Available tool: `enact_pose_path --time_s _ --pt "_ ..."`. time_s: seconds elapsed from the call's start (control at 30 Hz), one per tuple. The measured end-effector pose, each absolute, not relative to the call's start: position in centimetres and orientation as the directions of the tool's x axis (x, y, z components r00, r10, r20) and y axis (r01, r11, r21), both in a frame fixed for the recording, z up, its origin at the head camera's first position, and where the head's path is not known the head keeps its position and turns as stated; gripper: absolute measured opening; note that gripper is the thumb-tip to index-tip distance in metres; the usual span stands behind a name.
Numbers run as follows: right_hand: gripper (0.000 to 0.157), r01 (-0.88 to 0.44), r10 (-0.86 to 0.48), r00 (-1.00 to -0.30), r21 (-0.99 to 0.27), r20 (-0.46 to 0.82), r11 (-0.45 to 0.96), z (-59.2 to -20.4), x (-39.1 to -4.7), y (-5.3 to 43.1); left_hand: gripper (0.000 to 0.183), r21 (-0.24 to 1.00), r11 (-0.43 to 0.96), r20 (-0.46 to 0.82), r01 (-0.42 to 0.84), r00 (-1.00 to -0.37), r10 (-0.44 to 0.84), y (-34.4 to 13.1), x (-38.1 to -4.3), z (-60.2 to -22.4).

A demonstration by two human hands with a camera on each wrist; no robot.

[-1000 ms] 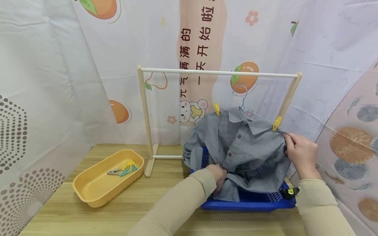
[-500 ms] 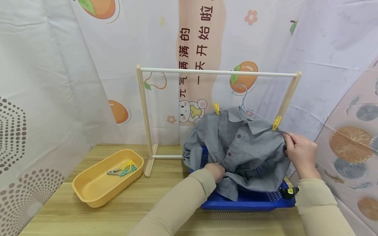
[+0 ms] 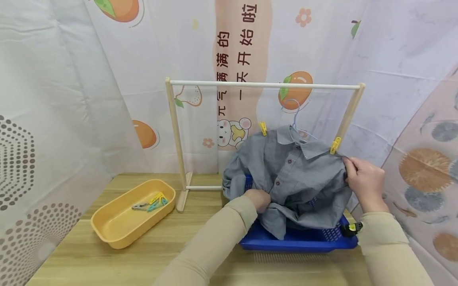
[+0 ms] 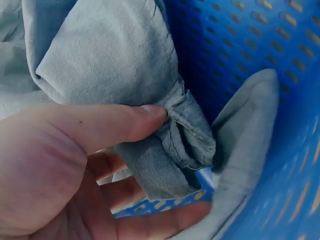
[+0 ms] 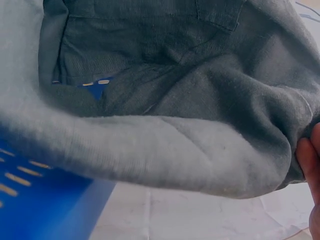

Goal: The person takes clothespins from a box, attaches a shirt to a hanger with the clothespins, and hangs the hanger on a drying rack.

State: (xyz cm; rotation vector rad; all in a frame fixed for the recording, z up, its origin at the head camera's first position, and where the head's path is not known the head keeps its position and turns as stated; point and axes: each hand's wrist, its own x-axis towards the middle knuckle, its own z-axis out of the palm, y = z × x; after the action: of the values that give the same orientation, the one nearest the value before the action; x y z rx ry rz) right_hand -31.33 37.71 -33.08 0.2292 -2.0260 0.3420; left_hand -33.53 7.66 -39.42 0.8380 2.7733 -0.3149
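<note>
A grey button-up shirt [image 3: 290,174] hangs on a pale blue hanger [image 3: 295,115], its lower part bunched in a blue basket [image 3: 286,245]. Two yellow clothespins stand at its shoulders, a left clothespin [image 3: 263,128] and a right clothespin [image 3: 335,145]. My left hand [image 3: 258,200] holds the front of the shirt low down; the left wrist view shows the thumb [image 4: 135,122] pressing a folded edge of cloth. Just below the right clothespin, my right hand [image 3: 365,182] pinches the shoulder cloth. Only its fingers [image 5: 310,160] show at the edge of the right wrist view.
Behind the shirt stands a wooden rack with a white top bar [image 3: 229,84]; the hanger hook is below that bar. A yellow tray [image 3: 118,230] at the left holds several clothespins [image 3: 157,201]. Printed curtains [image 3: 200,47] enclose the wooden table [image 3: 171,238].
My left hand has shifted a little to the left, and the loose cloth beneath it has moved that way. My right hand keeps its grip at the shoulder, nearly still.
</note>
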Motion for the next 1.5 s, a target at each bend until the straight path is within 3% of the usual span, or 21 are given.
enact_pose_path --time_s 0.4,0.7,1.3,1.5 --pt "0.026 -0.293 -0.015 -0.457 -0.135 0.889 0.947 -33.0 -31.5 38.0 0.014 -0.239 0.795 -0.185 0.557 -0.83 0.526 6.4 -33.5 -37.4" --pt "0.025 -0.3 -0.021 -0.445 -0.127 0.895 0.945 -32.9 -31.2 38.2 0.018 -0.248 0.779 -0.162 0.576 -0.818 0.553 6.1 -33.6 -36.2" --pt "0.024 -0.312 -0.032 -0.425 -0.113 0.905 0.943 -32.3 -30.7 38.2 0.03 0.047 0.781 -0.002 0.622 -0.782 0.623 2.4 -33.8 -32.2" --pt "0.024 -0.316 -0.042 -0.416 -0.101 0.908 0.943 -32.1 -30.6 38.1 0.025 0.063 0.768 0.106 0.637 -0.769 0.63 1.2 -33.6 -30.8"
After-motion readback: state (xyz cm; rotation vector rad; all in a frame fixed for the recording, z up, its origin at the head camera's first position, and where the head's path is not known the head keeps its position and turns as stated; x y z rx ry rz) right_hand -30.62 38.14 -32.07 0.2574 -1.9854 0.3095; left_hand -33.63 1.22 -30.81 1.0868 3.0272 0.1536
